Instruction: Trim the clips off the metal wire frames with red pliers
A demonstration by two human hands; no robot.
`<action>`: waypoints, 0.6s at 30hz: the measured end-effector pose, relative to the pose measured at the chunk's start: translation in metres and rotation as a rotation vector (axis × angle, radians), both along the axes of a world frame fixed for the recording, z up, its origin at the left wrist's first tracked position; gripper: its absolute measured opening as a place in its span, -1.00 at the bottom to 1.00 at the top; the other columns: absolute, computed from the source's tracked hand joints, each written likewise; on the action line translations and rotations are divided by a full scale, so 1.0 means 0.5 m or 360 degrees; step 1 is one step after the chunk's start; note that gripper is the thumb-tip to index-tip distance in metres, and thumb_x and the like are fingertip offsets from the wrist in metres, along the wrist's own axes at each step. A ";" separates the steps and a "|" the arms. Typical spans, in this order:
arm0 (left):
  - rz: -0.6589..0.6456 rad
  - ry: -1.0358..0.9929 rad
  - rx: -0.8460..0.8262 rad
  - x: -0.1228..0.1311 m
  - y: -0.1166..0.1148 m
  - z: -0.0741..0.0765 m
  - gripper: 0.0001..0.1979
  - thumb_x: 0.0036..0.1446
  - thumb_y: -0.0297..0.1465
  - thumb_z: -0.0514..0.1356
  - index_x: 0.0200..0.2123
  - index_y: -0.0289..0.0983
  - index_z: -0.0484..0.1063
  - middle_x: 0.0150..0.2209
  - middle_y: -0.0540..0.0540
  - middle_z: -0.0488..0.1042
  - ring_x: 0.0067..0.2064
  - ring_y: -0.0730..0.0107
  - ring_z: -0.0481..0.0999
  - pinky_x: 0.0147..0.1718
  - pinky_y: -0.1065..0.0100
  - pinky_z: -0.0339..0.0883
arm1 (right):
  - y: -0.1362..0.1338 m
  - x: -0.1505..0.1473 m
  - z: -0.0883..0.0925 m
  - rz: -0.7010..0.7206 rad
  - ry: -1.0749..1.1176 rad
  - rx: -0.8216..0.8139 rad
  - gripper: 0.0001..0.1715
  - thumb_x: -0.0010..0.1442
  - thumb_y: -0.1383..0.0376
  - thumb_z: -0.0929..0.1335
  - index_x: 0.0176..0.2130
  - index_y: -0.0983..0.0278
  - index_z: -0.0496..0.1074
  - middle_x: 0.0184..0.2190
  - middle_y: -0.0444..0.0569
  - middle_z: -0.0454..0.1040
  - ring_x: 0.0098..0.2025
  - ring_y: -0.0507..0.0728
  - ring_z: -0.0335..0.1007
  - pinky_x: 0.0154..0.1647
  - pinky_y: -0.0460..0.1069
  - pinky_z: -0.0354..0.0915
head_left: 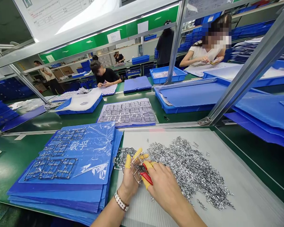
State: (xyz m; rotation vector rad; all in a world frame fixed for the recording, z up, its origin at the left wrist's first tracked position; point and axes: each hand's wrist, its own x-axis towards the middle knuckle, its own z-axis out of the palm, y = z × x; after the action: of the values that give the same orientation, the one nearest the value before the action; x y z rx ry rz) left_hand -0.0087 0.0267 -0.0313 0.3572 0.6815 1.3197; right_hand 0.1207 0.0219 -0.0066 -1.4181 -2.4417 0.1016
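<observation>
My left hand [130,176], with yellow finger cots on thumb and fingers, is closed round a small silver wire frame of parts [135,165]. My right hand [164,186], also with yellow fingertips, grips a red-handled cutter [145,176] whose tip meets that frame. More frames [121,157] lie just left of my hands. A broad heap of small cut metal pieces [191,171] spreads to the right on the white mat [239,189].
A stack of blue sheets [61,186] under clear plastic with part frames lies to the left. Farther off: a sheet of frames [129,113], blue trays [186,101], a slanted metal post [246,75]. Several people work at the far side.
</observation>
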 end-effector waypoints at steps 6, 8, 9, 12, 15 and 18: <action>0.0035 0.0138 0.0030 -0.002 -0.004 -0.015 -0.36 0.19 0.03 -0.03 0.17 -0.24 0.30 -0.02 -0.21 0.50 0.04 0.07 0.43 0.12 0.07 0.13 | -0.010 -0.010 0.024 -0.0068 -0.0171 0.0098 -0.58 0.08 0.38 0.35 -0.02 0.28 0.39 -0.31 0.05 0.49 -0.26 0.24 0.40 -0.22 0.13 0.26; 0.0035 0.0150 0.0040 -0.002 -0.005 -0.013 -0.37 0.19 0.02 -0.03 0.16 -0.25 0.32 -0.01 -0.21 0.50 0.05 0.08 0.42 0.12 0.09 0.13 | -0.013 -0.010 0.029 -0.0079 -0.0205 0.0093 -0.60 0.07 0.38 0.35 -0.04 0.26 0.40 -0.32 0.03 0.49 -0.27 0.23 0.40 -0.24 0.11 0.26; 0.0031 0.0145 0.0043 -0.003 -0.005 -0.011 -0.38 0.20 0.01 -0.03 0.15 -0.26 0.32 -0.01 -0.22 0.49 0.05 0.08 0.42 0.11 0.11 0.14 | -0.015 -0.007 0.030 -0.0084 -0.0216 0.0081 -0.60 0.07 0.39 0.35 -0.04 0.26 0.41 -0.32 0.03 0.49 -0.27 0.22 0.40 -0.24 0.11 0.26; 0.0005 0.0070 0.0017 -0.005 -0.006 0.001 -0.39 0.22 0.00 -0.05 0.15 -0.27 0.32 0.00 -0.22 0.48 0.00 0.14 0.44 0.00 0.18 0.24 | -0.014 0.007 0.033 -0.0101 -0.0205 0.0029 -0.53 0.06 0.40 0.35 0.01 0.28 0.39 -0.30 0.03 0.49 -0.26 0.22 0.40 -0.24 0.10 0.25; -0.0060 -0.0063 -0.0053 -0.007 -0.006 0.012 -0.39 0.22 0.00 -0.07 0.15 -0.27 0.31 0.02 -0.23 0.47 -0.07 0.20 0.46 -0.16 0.25 0.32 | -0.004 0.025 0.037 -0.0179 -0.0165 -0.0006 -0.56 0.12 0.35 0.32 0.02 0.27 0.37 -0.26 0.03 0.49 -0.22 0.22 0.39 -0.21 0.11 0.22; -0.0085 -0.0129 -0.0098 -0.006 -0.007 0.018 -0.40 0.23 -0.01 -0.06 0.12 -0.30 0.35 -0.01 -0.25 0.47 -0.08 0.21 0.45 -0.23 0.29 0.33 | 0.012 0.033 0.039 -0.0241 -0.0157 -0.0056 -0.66 0.17 0.31 0.30 -0.03 0.25 0.40 -0.25 0.03 0.49 -0.19 0.23 0.37 -0.20 0.10 0.18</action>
State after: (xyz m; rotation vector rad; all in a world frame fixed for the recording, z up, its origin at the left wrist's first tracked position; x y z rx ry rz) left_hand -0.0118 0.0233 -0.0225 0.2692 0.6392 1.2529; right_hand 0.1374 0.0278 0.0127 -1.6544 -2.4103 0.0418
